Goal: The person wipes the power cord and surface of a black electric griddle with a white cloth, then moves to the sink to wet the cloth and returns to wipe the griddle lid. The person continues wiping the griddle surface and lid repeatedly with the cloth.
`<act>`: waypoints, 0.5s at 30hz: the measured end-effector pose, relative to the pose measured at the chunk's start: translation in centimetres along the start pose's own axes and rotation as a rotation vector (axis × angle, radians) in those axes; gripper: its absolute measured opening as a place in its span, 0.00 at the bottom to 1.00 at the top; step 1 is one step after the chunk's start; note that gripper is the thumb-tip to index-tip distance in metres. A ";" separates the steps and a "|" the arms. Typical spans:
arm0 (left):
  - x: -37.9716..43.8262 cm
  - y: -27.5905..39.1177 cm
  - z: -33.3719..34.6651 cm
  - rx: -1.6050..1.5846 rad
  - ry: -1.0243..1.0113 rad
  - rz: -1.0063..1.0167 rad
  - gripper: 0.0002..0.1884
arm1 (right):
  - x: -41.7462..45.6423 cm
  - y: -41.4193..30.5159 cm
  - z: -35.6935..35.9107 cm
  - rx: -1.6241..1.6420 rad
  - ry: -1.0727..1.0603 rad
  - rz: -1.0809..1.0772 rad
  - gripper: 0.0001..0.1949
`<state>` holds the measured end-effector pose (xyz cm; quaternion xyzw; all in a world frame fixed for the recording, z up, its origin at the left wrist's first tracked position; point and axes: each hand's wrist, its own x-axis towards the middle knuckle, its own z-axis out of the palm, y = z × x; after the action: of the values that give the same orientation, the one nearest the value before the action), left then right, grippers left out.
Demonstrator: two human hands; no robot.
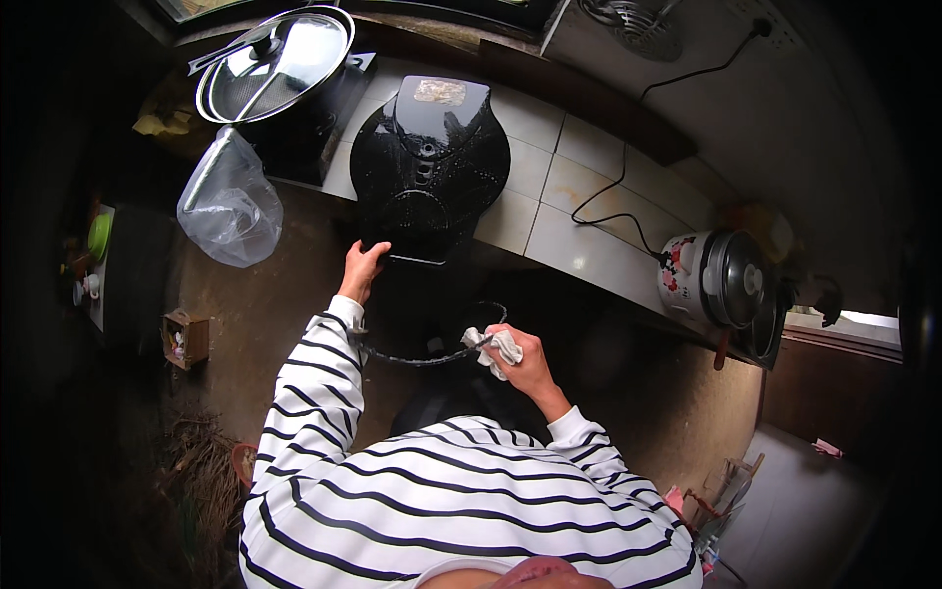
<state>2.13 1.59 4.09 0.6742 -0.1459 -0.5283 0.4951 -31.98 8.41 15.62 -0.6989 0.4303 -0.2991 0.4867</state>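
A glossy black appliance (434, 169), wet with droplets and streaks, stands on the tiled counter and juts over its front edge; its exact kind is unclear. My left hand (363, 266) grips its near left corner, thumb on top. Lower and to the right, my right hand (519, 361) is closed on a crumpled white cloth or tissue (503, 346). The cloth is pinched around a black power cord (423, 361), which hangs in a loop between my left wrist and that hand. The cord's far end is lost in the dark below the counter.
Left of the appliance, a pan with a glass lid (276, 66) stands on a cooktop, a clear plastic bag (234, 213) hanging by it. A floral rice cooker (684, 274) with its cord is at the counter's right. A wooden box (185, 339) lies at the left.
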 end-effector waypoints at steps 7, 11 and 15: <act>3.1 -3.4 1.6 -0.235 0.125 -0.022 0.37 | -0.3 1.3 -2.5 0.034 0.042 0.083 0.12; 0.7 -4.8 3.9 -0.235 0.080 -0.032 0.29 | -1.3 2.5 -4.2 0.050 0.093 0.153 0.10; -0.8 -7.9 6.6 -0.299 0.032 -0.009 0.51 | -2.5 3.6 -6.3 0.115 0.128 0.247 0.09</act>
<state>-6.36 2.45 -1.64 0.6020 -0.0546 -0.5356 0.5896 -39.46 7.42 14.47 -0.5912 0.5252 -0.3051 0.5306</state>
